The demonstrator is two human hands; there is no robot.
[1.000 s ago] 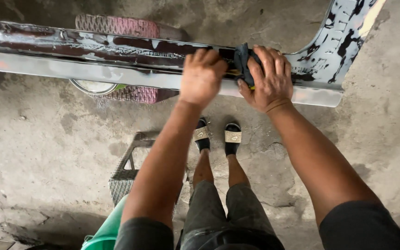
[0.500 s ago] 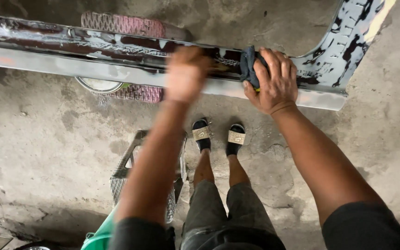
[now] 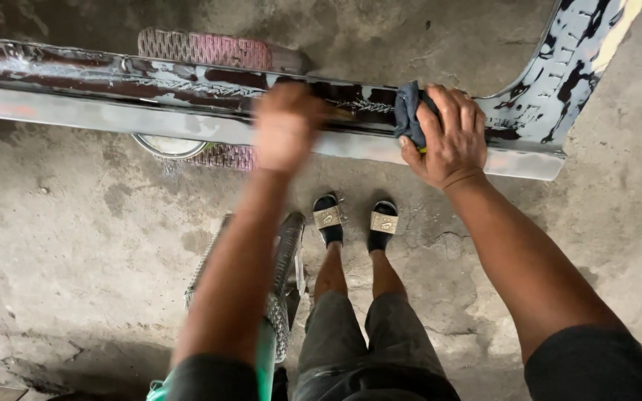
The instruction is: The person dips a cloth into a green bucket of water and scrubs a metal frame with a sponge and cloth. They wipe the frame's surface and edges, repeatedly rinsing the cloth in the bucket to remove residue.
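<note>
A long metal car panel [image 3: 113, 89] with patchy dark, worn paint lies across the view above the concrete floor. My right hand [image 3: 451, 137] presses a dark blue cloth [image 3: 409, 111] against the panel near its curved right end. My left hand [image 3: 285, 126] is blurred with motion and rests flat on the panel to the left of the cloth, fingers together; nothing shows in it.
A pink woven basket [image 3: 209, 50] and a round metal bowl [image 3: 169, 145] sit under the panel. A metal mesh stool [image 3: 280, 297] stands beside my legs, and my feet in black sandals [image 3: 354, 221] rest on the cracked concrete floor [image 3: 76, 238].
My left hand has slid left along the panel, away from my right hand. My right hand keeps the cloth in the same spot.
</note>
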